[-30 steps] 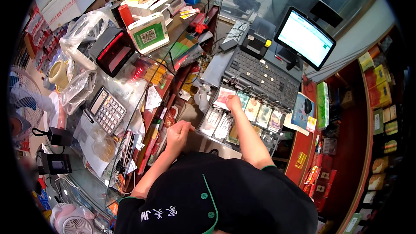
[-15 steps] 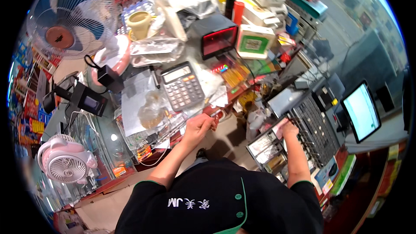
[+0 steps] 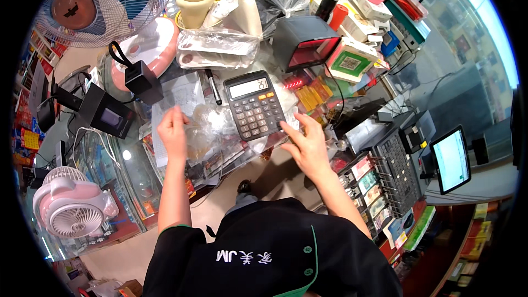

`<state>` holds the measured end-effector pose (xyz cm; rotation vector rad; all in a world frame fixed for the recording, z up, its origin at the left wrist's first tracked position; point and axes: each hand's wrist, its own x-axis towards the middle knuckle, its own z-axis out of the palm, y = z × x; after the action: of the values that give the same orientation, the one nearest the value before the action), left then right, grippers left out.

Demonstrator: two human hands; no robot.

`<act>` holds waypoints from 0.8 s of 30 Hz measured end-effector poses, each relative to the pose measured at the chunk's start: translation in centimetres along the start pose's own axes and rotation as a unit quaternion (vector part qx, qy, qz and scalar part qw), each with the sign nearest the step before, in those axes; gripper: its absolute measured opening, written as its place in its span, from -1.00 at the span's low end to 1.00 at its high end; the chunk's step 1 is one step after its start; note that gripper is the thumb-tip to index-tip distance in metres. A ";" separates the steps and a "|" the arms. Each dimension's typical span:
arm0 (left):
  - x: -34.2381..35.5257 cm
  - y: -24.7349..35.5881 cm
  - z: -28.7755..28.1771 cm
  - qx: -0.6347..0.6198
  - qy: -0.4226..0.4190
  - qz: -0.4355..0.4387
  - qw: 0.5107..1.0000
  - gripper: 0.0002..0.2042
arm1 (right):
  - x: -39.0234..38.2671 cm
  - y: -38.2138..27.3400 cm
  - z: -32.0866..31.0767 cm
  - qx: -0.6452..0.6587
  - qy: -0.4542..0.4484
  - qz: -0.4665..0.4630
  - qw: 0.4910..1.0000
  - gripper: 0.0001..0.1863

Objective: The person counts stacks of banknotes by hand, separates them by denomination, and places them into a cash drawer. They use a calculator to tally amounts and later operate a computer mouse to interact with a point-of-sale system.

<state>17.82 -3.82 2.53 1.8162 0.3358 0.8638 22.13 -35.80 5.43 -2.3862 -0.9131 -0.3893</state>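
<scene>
A dark grey calculator (image 3: pixel 255 107) lies on the counter with digits on its display. My right hand (image 3: pixel 308 146) is beside its lower right corner, fingers apart, one fingertip at the edge of the keys. Farther left, my left hand (image 3: pixel 174 128) is closed, the thumb against curled fingers; whatever it may hold is hidden. Next to that hand lies a crumpled clear plastic bag (image 3: pixel 209 129), partly over a white paper sheet (image 3: pixel 180 92). A black pen (image 3: pixel 213 87) rests between the sheet and the calculator. To the right, an open cash drawer (image 3: pixel 366 190) holds banknotes in compartments.
A box-shaped scanner (image 3: pixel 302 44) glows red behind the calculator, near a green-and-white code stand (image 3: pixel 352 60). Fans stand at left, a pink one (image 3: pixel 77 203) and a large one (image 3: pixel 104 5). A keyboard (image 3: pixel 399 165) and lit screen (image 3: pixel 451 159) are at right.
My right hand has left the cash drawer and come to the calculator. My left hand has moved from the counter's front edge leftward, beside the plastic bag. The view has shifted slightly.
</scene>
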 end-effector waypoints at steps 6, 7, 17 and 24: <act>-1.0 2.6 0.7 0.026 -0.078 0.104 0.991 -0.75 | 0.8 -1.8 2.3 -0.087 -0.046 0.021 0.995 -0.43; -1.0 2.7 0.6 0.023 -0.075 0.104 0.992 -0.75 | 1.1 -1.8 2.4 -0.081 -0.046 0.021 0.995 -0.43; -1.2 3.5 0.4 0.002 -0.099 0.087 0.991 -0.77 | 4.0 -4.5 4.0 -0.047 -0.053 0.002 0.998 -0.47; -1.2 3.4 0.4 0.001 -0.088 0.092 0.992 -0.78 | 3.4 -5.1 3.8 -0.016 -0.035 -0.013 0.999 -0.50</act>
<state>16.67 -6.23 4.99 1.9304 0.0558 0.8218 21.43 -28.59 5.86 -2.4326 -0.9783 -0.3343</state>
